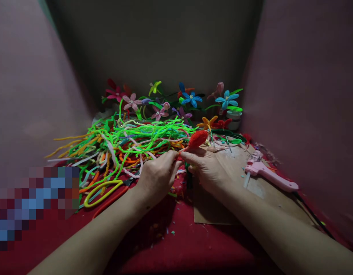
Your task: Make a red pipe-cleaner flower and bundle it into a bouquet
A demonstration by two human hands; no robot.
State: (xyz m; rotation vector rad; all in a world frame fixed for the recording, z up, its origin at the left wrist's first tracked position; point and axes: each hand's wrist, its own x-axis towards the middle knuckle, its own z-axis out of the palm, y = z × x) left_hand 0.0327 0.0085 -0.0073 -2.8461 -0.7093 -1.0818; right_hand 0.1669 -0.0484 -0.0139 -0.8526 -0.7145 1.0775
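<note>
A red pipe-cleaner flower bud points up and right between my hands, above the table. My left hand is closed, its thumb and fingers pinched at the base of the bud. From the other side my right hand pinches the same spot, with its fingers just below the red part. The exact grip at the fingertips is partly hidden. Beyond my left hand spreads a heap of loose pipe cleaners, mostly bright green, with orange, pink and white ones among them.
Scissors with yellow and orange handles lie left of my left hand. A pink glue gun rests on the cardboard at right, its cord trailing off. Finished pipe-cleaner flowers stand at the back. Scraps dot the red cloth.
</note>
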